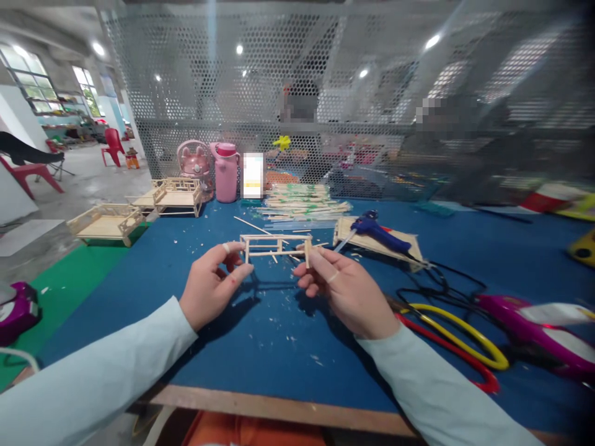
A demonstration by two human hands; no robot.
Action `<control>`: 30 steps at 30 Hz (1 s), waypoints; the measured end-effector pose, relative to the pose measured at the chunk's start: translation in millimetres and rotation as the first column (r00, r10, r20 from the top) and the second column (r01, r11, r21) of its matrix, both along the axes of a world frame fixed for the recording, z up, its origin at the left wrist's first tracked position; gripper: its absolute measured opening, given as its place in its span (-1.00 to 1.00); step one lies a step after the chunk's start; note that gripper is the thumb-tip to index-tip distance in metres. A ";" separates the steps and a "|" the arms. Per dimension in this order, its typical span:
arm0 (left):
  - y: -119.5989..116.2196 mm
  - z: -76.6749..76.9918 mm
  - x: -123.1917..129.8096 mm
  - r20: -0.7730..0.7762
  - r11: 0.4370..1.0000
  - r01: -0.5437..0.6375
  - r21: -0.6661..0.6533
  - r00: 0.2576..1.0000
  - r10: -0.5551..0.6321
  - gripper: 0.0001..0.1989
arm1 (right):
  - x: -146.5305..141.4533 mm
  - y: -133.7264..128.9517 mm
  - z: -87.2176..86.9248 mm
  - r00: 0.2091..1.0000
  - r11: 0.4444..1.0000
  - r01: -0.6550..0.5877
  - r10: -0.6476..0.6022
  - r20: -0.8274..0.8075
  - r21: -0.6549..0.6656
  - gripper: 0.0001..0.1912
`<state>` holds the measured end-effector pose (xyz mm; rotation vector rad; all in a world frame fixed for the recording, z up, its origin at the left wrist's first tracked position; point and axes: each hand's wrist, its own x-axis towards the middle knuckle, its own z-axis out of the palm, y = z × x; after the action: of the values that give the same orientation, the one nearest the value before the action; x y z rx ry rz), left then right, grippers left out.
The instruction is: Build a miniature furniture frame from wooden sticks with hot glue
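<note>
Between my two hands a small wooden stick frame (pixel 279 253) is held up over the blue table. My left hand (pixel 214 282) pinches its left end between thumb and fingers. At the opposite end, my right hand (pixel 341 282) grips an upright of the frame with the thumb and fingertips. Behind the frame, loose wooden sticks (pixel 246 224) and small scraps lie on the table. A blue glue gun (pixel 383 236) rests on a flat wooden stick panel (pixel 344 228), just beyond my right hand.
Pliers with red and yellow handles (pixel 465 331) and a purple device (pixel 539 328) lie right. Bundled sticks (pixel 302 201), a pink bottle (pixel 226 173) and a bright-screened phone (pixel 253 175) stand along the mesh partition (pixel 186 80). Finished-looking miniature wooden furniture (pixel 109 223) sits left.
</note>
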<state>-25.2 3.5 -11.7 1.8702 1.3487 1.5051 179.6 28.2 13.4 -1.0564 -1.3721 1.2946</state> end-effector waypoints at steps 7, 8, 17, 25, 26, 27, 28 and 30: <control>-1.3 0.8 1.0 0.043 1.000 -0.002 0.010 0.999 0.001 -0.76 | -2.2 -2.7 -2.1 0.993 0.992 0.049 -0.060 0.101 0.113 -0.63; -1.5 1.4 1.8 0.046 1.000 -0.008 0.012 0.999 0.007 -0.77 | -2.3 -3.3 -1.8 0.992 0.992 0.043 -0.056 0.109 0.123 -0.63; -1.4 6.8 11.8 0.093 0.994 -0.102 -0.025 0.990 0.104 -0.67 | -6.9 -8.3 0.4 0.980 0.994 0.046 -0.065 0.190 0.101 -0.59; 3.4 7.2 7.6 0.005 0.975 -0.222 0.022 0.975 0.222 -0.81 | -12.8 -15.1 -1.4 0.970 0.995 0.018 -0.041 0.239 0.100 -0.61; 4.2 7.1 7.5 -0.005 0.973 -0.227 0.025 0.974 0.228 -0.82 | -13.0 -15.6 -1.2 0.970 0.995 0.016 -0.040 0.240 0.101 -0.61; 5.0 6.9 7.6 -0.014 0.973 -0.230 0.029 0.973 0.231 -0.82 | -13.2 -15.9 -1.0 0.970 0.995 0.015 -0.039 0.239 0.100 -0.61; 5.7 6.7 7.7 -0.022 0.972 -0.232 0.031 0.972 0.232 -0.82 | -13.4 -16.0 -0.9 0.971 0.995 0.015 -0.038 0.237 0.098 -0.61; 6.8 6.2 7.8 -0.036 0.972 -0.233 0.037 0.971 0.234 -0.82 | -13.8 -16.0 -0.8 0.972 0.995 0.017 -0.038 0.232 0.094 -0.61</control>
<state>-17.4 10.3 -5.5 1.8210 1.6204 1.6176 165.9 12.1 12.6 -1.1892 -1.5709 1.1026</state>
